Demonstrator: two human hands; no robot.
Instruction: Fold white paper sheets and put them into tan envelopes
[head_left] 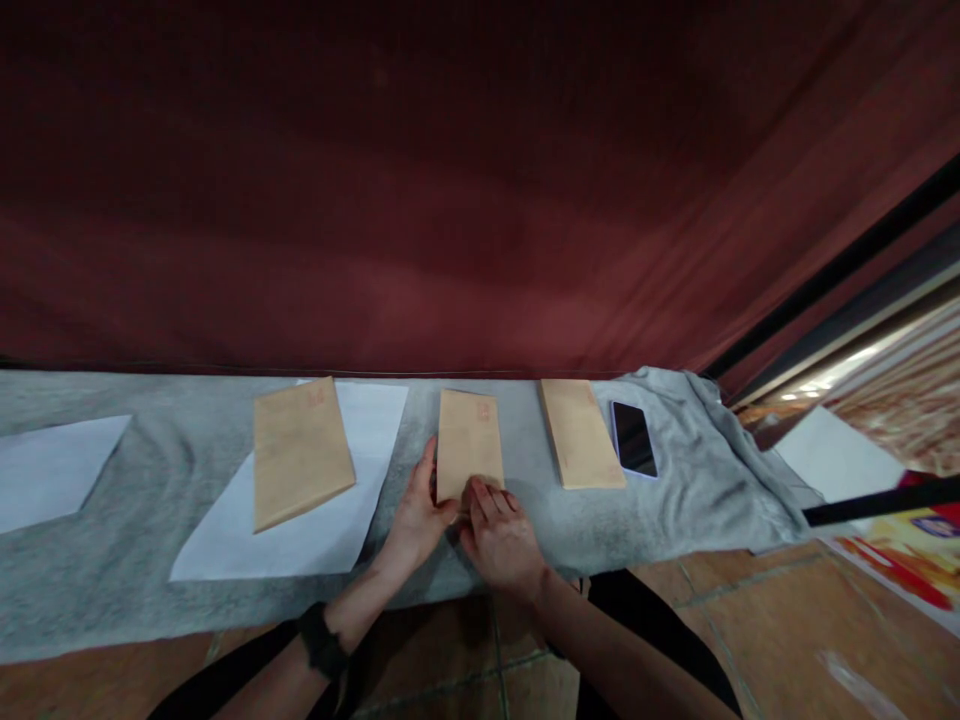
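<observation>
Working at the near edge of a brown envelope, the two hands meet in the middle of the cloth-covered table. The left hand is partly spread around the near left corner, its thumb at the near edge and its fingers along the side. The right hand has bent fingers pressing on the near right part, its thumb close to the left one; whether they pinch a fold between them cannot be told.

This envelope seems partway through being handled, since its near edge is under the fingers. Two others lie out of the hands: the left envelope, on a white sheet, and the right envelope, beside a phone. Whether either is finished, or what is left to do on them, does not show.

The middle envelope's long axis runs away from the person, nearly straight, with a small reddish print at its far right corner. The left envelope is turned askew; the right one slants, its far end leaning left.
</observation>
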